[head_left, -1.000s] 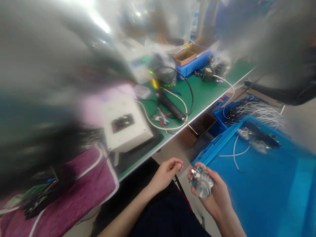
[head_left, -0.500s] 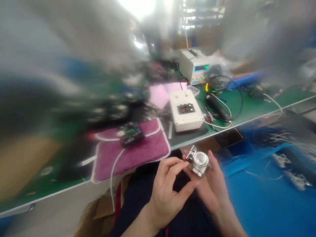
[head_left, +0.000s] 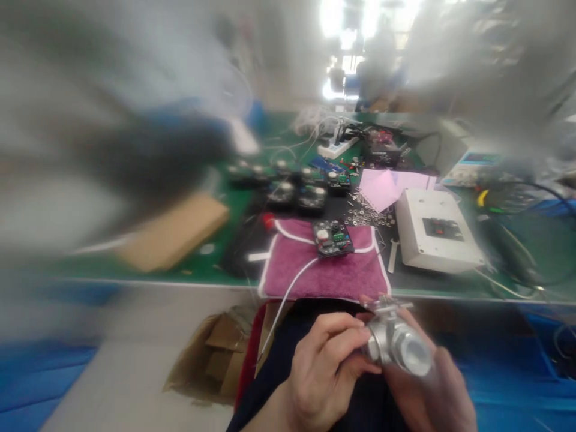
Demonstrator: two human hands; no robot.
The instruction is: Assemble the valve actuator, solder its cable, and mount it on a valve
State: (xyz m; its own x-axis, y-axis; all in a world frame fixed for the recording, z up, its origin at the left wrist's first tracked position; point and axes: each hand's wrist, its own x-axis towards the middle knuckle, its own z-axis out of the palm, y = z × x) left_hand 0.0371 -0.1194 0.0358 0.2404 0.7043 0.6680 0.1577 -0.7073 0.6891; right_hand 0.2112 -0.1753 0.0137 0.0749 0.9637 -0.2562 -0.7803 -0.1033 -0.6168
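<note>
A silvery metal valve body (head_left: 391, 339) with a round open end, hex-shaped parts and a flat mounting plate on top is held in front of my lap, below the bench edge. My left hand (head_left: 330, 366) pinches its left end between fingers and thumb. My right hand (head_left: 434, 384) wraps around its far and right side, blurred by motion, with part of the fingers behind the metal. The valve's round opening points to the lower right. Beyond my hands, a black module with an exposed circuit board (head_left: 333, 238) lies on a purple towel (head_left: 301, 279), a white cable running off it.
A white control box (head_left: 436, 231) with a dark switch panel sits right of the towel. Loose nuts and screws (head_left: 369, 215), pink paper (head_left: 382, 189) and several black modules (head_left: 297, 195) lie behind. A cardboard box (head_left: 220, 354) stands on the floor.
The view has swung left, so the bench things appear further right. The valve has turned, its round end now pointing lower right, and both hands sit lower in the picture, still holding it.
</note>
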